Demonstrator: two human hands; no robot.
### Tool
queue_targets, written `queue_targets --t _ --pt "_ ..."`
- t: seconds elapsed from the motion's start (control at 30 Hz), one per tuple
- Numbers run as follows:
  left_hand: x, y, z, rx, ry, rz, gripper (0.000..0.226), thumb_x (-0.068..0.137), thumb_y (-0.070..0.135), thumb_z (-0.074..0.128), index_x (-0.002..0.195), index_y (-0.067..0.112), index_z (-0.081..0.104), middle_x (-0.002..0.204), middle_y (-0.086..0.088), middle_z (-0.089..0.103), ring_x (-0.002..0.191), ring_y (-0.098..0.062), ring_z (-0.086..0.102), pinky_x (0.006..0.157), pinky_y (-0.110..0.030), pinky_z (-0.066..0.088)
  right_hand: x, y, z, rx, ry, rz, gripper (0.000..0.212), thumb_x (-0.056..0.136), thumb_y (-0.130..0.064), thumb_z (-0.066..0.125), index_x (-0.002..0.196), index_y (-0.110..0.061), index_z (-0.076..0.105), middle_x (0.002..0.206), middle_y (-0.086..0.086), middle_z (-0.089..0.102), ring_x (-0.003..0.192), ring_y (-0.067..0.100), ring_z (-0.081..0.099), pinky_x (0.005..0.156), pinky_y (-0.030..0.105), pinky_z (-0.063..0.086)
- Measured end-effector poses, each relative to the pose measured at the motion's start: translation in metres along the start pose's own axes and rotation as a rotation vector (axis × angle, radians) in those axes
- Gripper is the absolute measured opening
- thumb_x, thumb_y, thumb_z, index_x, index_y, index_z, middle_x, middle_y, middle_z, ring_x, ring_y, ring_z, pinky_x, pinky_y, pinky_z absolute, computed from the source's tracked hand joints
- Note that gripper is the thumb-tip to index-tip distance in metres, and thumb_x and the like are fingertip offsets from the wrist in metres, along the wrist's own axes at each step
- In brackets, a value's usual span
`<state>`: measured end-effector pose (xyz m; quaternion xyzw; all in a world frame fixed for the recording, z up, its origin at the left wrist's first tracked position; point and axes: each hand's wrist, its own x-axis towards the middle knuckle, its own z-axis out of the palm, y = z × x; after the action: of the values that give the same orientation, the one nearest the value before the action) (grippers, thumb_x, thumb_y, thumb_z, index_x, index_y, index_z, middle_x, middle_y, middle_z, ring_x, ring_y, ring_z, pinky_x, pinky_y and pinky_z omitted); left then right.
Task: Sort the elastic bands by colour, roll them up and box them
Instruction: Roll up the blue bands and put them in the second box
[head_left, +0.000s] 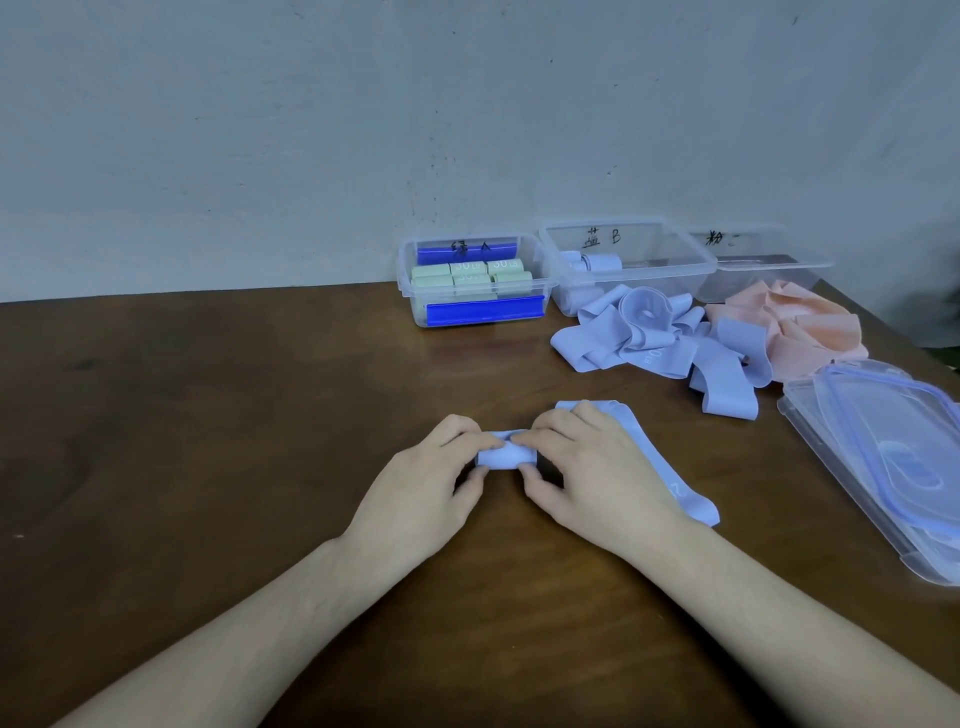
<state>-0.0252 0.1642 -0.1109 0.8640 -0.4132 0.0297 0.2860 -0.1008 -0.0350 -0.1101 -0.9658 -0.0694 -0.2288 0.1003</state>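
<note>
At table centre, pale blue band (506, 457) half-rolled between hands, tail trailing right.

Dark wooden table (208, 415) with slight sheen; clear glossy plastic boxes (628, 260) and lids (883, 467); matt, smooth stretchy bands (665, 343); rough painted wall (363, 130).

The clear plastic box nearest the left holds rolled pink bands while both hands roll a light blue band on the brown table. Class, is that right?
Not quite: the head view shows the clear plastic box holding rolled pale green bands, not pink. The rest holds.
</note>
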Motion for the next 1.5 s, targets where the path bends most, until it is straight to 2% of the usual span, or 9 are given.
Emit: queue_targets --t 0.27,0.43,0.57,0.73,0.9,1.07,1.23,1.4,1.5 --pt "0.006 0.004 -0.002 0.051 -0.058 -0.059 0.034 0.097 0.033 0.056 0.131 0.032 0.054 0.121 0.020 0.032 0.064 -0.011 0.054 0.059 -0.022 0.047 0.005 0.006 0.005 -0.025 0.008 -0.034 0.022 0.089 -0.033 0.059 0.107 -0.024 0.068 0.098 -0.010 0.063 0.083 0.016 0.045 0.075 0.036 0.048" --pt "0.016 0.004 -0.005 0.073 -0.112 -0.088 0.033 0.096 0.034 0.057 0.128 0.036 0.052 0.128 0.023 0.048 0.071 -0.007 0.052 0.060 -0.011 0.036 0.008 0.007 0.008 -0.027 0.034 -0.048 0.021 0.094 -0.031 0.057 0.110 -0.026 0.070 0.099 -0.012 0.064 0.082 0.014 0.042 0.076 0.033 0.045" --pt "0.026 0.004 -0.011 -0.047 -0.151 -0.173 0.027 0.094 0.030 0.060 0.119 0.038 0.056 0.115 0.022 0.055 0.083 -0.002 0.056 0.070 -0.016 0.041 0.010 0.009 0.006 -0.028 0.045 -0.052 0.023 0.089 -0.030 0.065 0.111 -0.025 0.071 0.101 -0.013 0.065 0.083 0.012 0.041 0.074 0.031 0.046" --pt "0.028 0.009 -0.018 -0.443 -0.104 -0.311 0.026 0.090 0.018 0.070 0.110 0.034 0.066 0.092 0.017 0.063 0.072 0.004 0.056 0.068 -0.012 0.042 0.014 0.005 0.002 0.053 0.033 -0.004 0.021 0.088 -0.026 0.069 0.109 -0.025 0.070 0.099 -0.015 0.069 0.084 0.010 0.044 0.074 0.032 0.048" --pt "0.024 0.028 -0.022 -0.922 0.020 -0.491 0.034 0.090 0.015 0.072 0.119 0.031 0.063 0.106 0.007 0.071 0.100 -0.008 0.067 0.094 -0.028 0.053 0.012 -0.007 -0.013 0.286 0.021 0.204 0.022 0.084 -0.031 0.070 0.106 -0.028 0.067 0.096 -0.019 0.065 0.088 0.004 0.045 0.078 0.029 0.049" --pt "0.024 0.051 -0.016 -1.457 0.064 -0.641 0.042 0.091 0.008 0.069 0.129 0.016 0.054 0.122 -0.016 0.067 0.107 -0.025 0.070 0.095 -0.040 0.055 0.009 -0.017 -0.027 0.522 0.029 0.358 0.020 0.081 -0.034 0.074 0.093 -0.031 0.058 0.089 -0.019 0.063 0.094 0.003 0.054 0.079 0.026 0.048" --pt "0.026 0.063 -0.010 -1.488 0.073 -0.664 0.045 0.089 0.006 0.071 0.129 0.018 0.055 0.120 -0.013 0.069 0.105 -0.026 0.070 0.092 -0.040 0.055 -0.002 -0.013 -0.031 0.547 0.028 0.339 0.033 0.076 -0.039 0.082 0.094 -0.034 0.055 0.092 -0.020 0.058 0.097 0.006 0.055 0.083 0.029 0.049" --pt "0.031 0.073 -0.008 -1.303 -0.034 -0.633 0.041 0.089 0.011 0.071 0.125 0.026 0.057 0.114 -0.006 0.071 0.102 -0.024 0.071 0.089 -0.038 0.058 -0.010 0.003 -0.048 0.412 -0.051 0.279 0.077 0.074 -0.044 0.085 0.139 -0.034 0.045 0.128 -0.027 0.042 0.117 0.000 0.041 0.095 0.016 0.035" --pt "0.040 0.085 -0.007 -1.227 -0.080 -0.583 0.041 0.091 0.012 0.070 0.127 0.026 0.055 0.111 -0.002 0.073 0.097 -0.019 0.072 0.090 -0.039 0.057 -0.007 0.013 -0.060 0.362 -0.117 0.218 0.069 0.080 -0.047 0.078 0.140 -0.037 0.046 0.132 -0.024 0.050 0.119 -0.002 0.039 0.101 0.025 0.037"
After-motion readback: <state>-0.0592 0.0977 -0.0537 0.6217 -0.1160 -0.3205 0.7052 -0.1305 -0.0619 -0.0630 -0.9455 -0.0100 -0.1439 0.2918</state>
